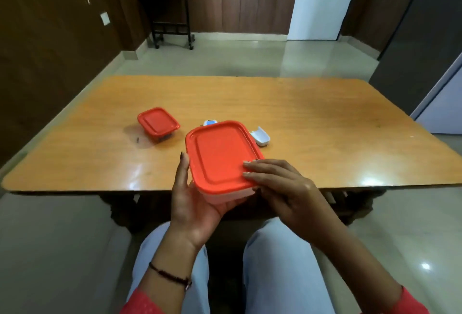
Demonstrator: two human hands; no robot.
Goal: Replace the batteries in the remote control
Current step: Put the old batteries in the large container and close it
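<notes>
A clear plastic box with an orange lid (220,156) is held above the near edge of the table. My left hand (192,203) cups it from below and from the left side. My right hand (277,186) rests its fingertips on the lid's near right corner. Behind the box, the white remote control (210,122) with a blue patch peeks out, mostly hidden by the lid. Its white battery cover (261,136) lies on the table to the right of the box. No batteries are visible.
A smaller box with an orange lid (158,121) stands on the wooden table (312,123) to the left. A dark side table (170,14) stands against the far wall. My knees are below the table's near edge.
</notes>
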